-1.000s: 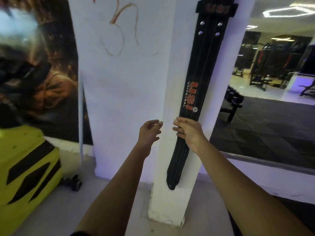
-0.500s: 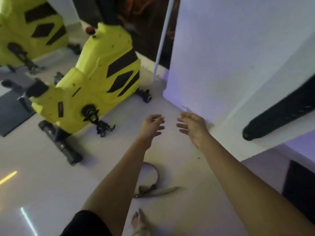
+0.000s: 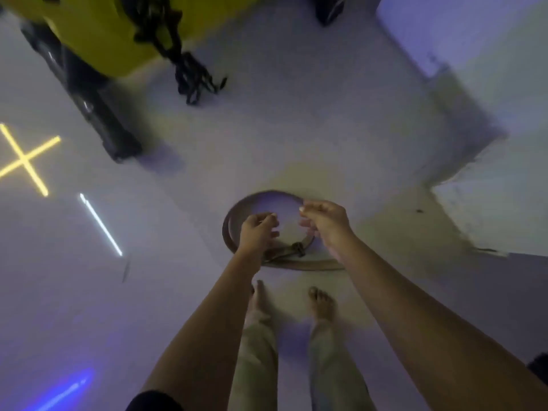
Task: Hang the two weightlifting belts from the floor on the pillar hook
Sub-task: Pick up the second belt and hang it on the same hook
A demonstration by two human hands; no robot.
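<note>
A brown weightlifting belt [image 3: 237, 212] lies curled in a loop on the pale floor, its buckle [image 3: 298, 249] and loose end at the near side. My left hand [image 3: 256, 231] hovers over the loop's left half with fingers curled and apart. Over the right rim is my right hand [image 3: 324, 221], fingers bent, holding nothing that I can see. The pillar's base [image 3: 486, 185] stands at the right. The black belt and the hook are out of view.
A yellow exercise bike [image 3: 98, 34] with a black foot bar [image 3: 95, 105] stands at the upper left. My bare feet [image 3: 321, 304] are just behind the belt. Ceiling lights reflect on the glossy floor [image 3: 98, 223] at the left.
My view has swung from the hanging black belt on the pillar down to the floor. Both hands left the pillar and dropped over the brown belt.
</note>
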